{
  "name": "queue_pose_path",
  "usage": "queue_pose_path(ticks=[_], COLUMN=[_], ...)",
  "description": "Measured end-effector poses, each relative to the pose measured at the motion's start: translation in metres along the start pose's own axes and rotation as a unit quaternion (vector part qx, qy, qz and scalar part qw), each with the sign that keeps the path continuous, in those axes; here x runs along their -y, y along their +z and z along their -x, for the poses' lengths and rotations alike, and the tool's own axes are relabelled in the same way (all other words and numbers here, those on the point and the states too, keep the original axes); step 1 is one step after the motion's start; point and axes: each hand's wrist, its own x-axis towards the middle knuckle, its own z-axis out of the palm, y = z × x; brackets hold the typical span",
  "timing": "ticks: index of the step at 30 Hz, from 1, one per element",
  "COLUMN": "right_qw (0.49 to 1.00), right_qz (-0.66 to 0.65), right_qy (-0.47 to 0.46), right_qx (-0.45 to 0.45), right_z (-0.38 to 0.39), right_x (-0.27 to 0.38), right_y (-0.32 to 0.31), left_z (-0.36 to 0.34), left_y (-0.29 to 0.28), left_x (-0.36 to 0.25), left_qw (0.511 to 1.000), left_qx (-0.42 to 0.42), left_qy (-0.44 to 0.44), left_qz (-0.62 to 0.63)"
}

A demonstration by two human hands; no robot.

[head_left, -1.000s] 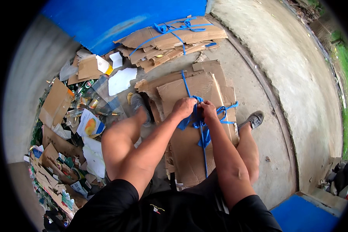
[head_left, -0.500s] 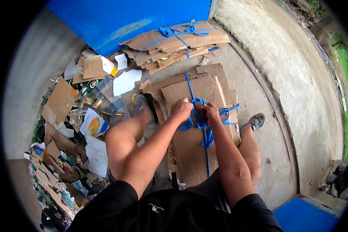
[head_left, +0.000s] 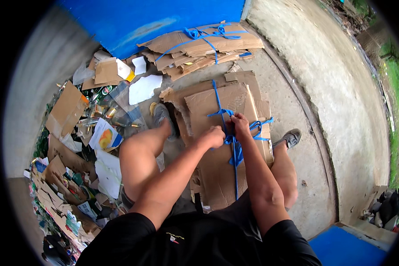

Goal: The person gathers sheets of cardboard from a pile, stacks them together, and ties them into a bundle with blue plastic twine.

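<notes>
Between my legs lies a stack of flattened cardboard [head_left: 215, 177], with blue strapping [head_left: 236, 157] crossing over it lengthwise and sideways. At the crossing, my right hand [head_left: 240, 126] pinches the strap, and a short loose tail sticks out to its left. Just nearer and to the left, my left hand [head_left: 214, 137] is closed with its fingertips at the strap; exactly which strand it grips is hidden. Loops and slack ends bunch up beneath and to the right of my right hand.
Another tied cardboard bundle [head_left: 204, 46] lies against the blue panel [head_left: 155, 17] ahead. On the left, loose cardboard [head_left: 68, 111], glass bottles [head_left: 111, 111] and scraps pile up by the wall. A raised concrete ledge [head_left: 341, 97] runs along the right.
My left hand has moved toward me, from above the knot to beside it. The blue tail that lay under it now shows left of my right hand, which has barely shifted.
</notes>
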Motion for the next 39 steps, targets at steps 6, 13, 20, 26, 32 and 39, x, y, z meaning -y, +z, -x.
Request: queue_pose_path(ticks=[6, 13, 20, 26, 32, 39], right_qw=[0.993, 0.951, 0.982, 0.985, 0.985, 0.986], right_qz=[0.120, 0.301, 0.185, 0.149, 0.150, 0.150], right_qy=[0.017, 0.026, 0.040, 0.056, 0.061, 0.047], right_qx=[0.008, 0.058, -0.013, -0.065, -0.060, -0.051], right_z=[0.027, 0.061, 0.065, 0.042, 0.039, 0.044], right_x=[0.027, 0.060, 0.045, 0.037, 0.037, 0.041], right_y=[0.000, -0.002, 0.010, 0.001, 0.008, 0.002], left_z=[0.029, 0.003, 0.000, -0.006, -0.010, -0.016], left_y=[0.044, 0.072, 0.080, 0.077, 0.061, 0.054], left_x=[0.007, 0.024, 0.045, 0.040, 0.030, 0.044], left_qw=[0.998, 0.988, 0.862, 0.755, 0.849, 0.914], left_qx=[-0.047, -0.111, -0.017, -0.014, -0.007, 0.002], left_qy=[-0.010, 0.038, -0.077, -0.079, -0.111, -0.136], left_qz=[-0.043, 0.096, 0.501, 0.650, 0.516, 0.383])
